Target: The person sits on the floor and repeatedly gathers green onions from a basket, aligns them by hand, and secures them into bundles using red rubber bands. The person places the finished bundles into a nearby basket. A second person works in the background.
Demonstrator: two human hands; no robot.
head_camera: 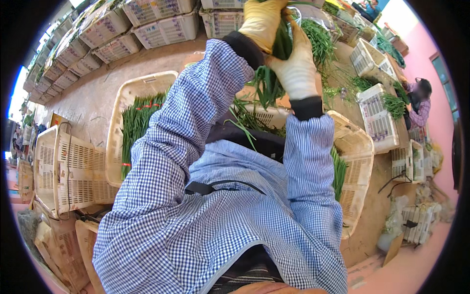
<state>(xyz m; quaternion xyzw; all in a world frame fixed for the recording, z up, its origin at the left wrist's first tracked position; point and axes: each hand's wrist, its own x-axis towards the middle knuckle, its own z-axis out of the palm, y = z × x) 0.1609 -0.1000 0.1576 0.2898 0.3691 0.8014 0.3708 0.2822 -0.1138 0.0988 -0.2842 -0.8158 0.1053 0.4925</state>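
My left hand [262,25], in a yellow glove, is at the top of the view, closed around a bunch of long green leafy stalks [282,40]. Against the same bunch is my right hand [298,60], in a whitish glove, its thumb and fingers around the stalks' near side. Leaf ends hang down below both hands. Loose green stalks [257,119] lie in front of my waist. Bundles tied with red bands [141,117] stand in a pale plastic crate [114,147] on the left. More stalks [338,171] are in a crate [354,176] on the right.
Stacked plastic crates [165,27] line the far side. Empty-looking crates [75,165] stand at the left. A loose heap of green stalks [317,40] is beyond my right hand. A co-worker [418,106] sits at the right beside a white crate [378,117].
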